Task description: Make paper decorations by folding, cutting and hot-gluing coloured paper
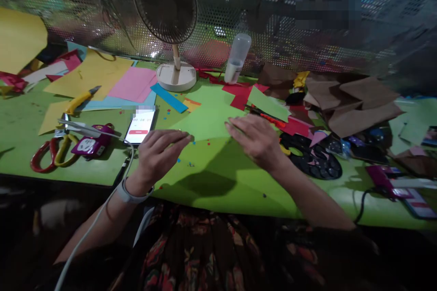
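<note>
A light green sheet of paper [208, 116] is spread between my two hands. My left hand [160, 152], with a watch band [131, 193] at the wrist, is at the sheet's lower left corner, its fingers pressed together. At the sheet's right side, my right hand [256, 141] has its fingers curled into a pinch. Whatever either set of fingertips holds is hidden or too small to name. Just beyond my left hand lies a phone [140, 125] with a timer on its screen.
Scissors [56, 150], a yellow-handled cutter [80, 101] and a purple device [94, 143] lie at left. A fan [175, 77] and a bottle [238, 59] stand at the back. To the right are a black palette [317, 163], brown paper [358, 100] and another phone [419, 202].
</note>
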`<action>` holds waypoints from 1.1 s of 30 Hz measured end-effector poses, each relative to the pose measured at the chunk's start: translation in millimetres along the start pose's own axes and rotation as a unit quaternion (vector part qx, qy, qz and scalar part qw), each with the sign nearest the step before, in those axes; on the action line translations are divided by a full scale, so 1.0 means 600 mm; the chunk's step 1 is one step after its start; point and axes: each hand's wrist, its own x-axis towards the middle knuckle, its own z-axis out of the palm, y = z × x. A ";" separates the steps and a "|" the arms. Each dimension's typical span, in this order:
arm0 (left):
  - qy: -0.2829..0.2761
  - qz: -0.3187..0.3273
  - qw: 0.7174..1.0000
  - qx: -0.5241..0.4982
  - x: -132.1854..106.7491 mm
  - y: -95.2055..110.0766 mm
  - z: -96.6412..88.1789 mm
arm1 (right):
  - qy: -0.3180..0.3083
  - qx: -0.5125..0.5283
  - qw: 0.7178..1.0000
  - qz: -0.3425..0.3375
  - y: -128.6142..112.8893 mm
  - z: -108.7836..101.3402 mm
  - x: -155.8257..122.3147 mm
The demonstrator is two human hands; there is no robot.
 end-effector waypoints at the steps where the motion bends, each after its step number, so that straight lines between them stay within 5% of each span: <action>1: -0.017 0.019 1.000 0.002 -0.013 0.002 0.000 | -0.012 -0.002 1.000 0.003 -0.016 0.005 -0.021; 6: -0.252 0.008 0.967 -0.023 -0.072 0.006 0.030 | -0.165 0.025 0.985 0.039 -0.069 0.074 -0.107; 10: -0.332 -0.108 0.935 -0.062 -0.074 0.015 0.040 | -0.230 0.082 0.964 0.107 -0.070 0.087 -0.114; 18: -0.337 -0.129 0.926 -0.108 -0.044 0.041 0.063 | -0.230 0.130 0.953 0.146 -0.091 0.070 -0.081; 25: -0.306 -0.195 0.903 -0.229 -0.036 0.030 0.078 | -0.244 0.191 0.925 0.220 -0.087 0.082 -0.061; 33: -0.316 -0.224 0.907 -0.165 -0.036 0.022 0.082 | -0.264 0.210 0.898 0.284 -0.075 0.092 -0.060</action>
